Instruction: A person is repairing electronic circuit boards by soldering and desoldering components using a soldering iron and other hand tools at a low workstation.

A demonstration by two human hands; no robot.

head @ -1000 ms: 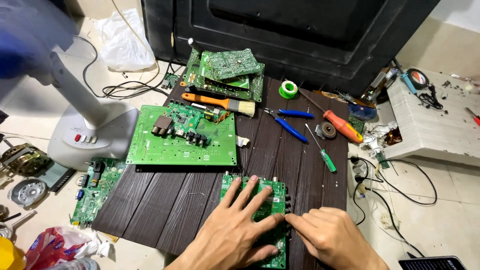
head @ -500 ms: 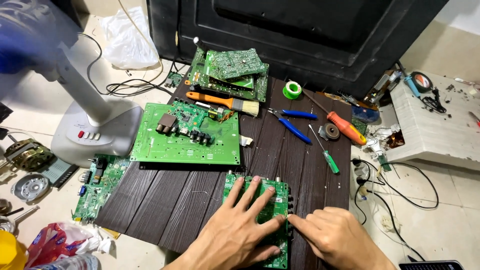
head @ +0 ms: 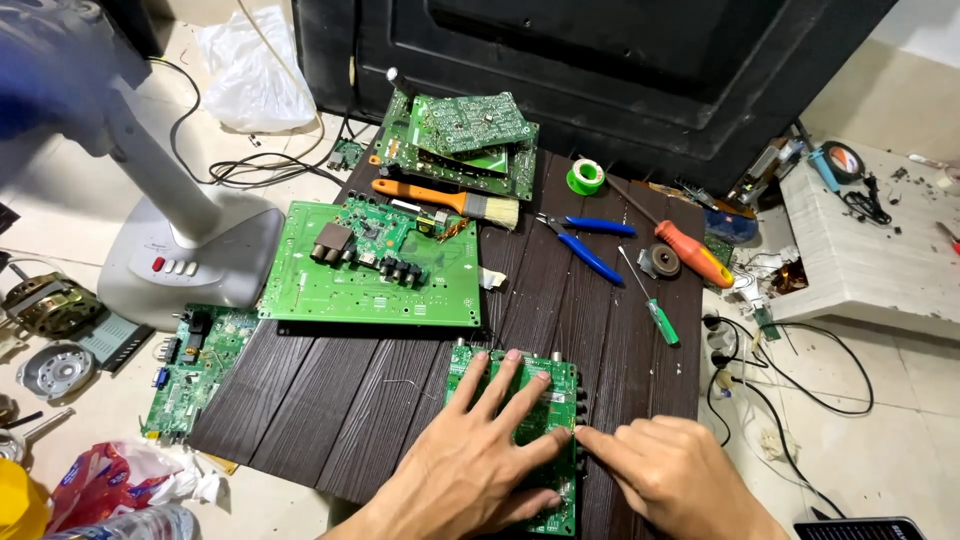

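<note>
A small green circuit board (head: 553,388) lies at the near edge of a dark ribbed board (head: 330,410). My left hand (head: 478,458) rests flat on it with fingers spread. My right hand (head: 668,478) sits beside it on the right, the forefinger touching the circuit board's right edge. A larger green circuit board (head: 375,268) with black connectors lies further away on the left.
A stack of circuit boards (head: 462,142) sits at the back, an orange-handled brush (head: 445,200) in front. Blue pliers (head: 585,240), screwdrivers (head: 655,310), an orange tool (head: 692,252) and a green tape roll (head: 586,178) lie right. Fan base (head: 185,258) and another board (head: 190,368) left; cables and white block (head: 865,250) right.
The view has shifted slightly. My right forefinger has slid to the small board's right edge. My left hand stays pressed flat on it.
</note>
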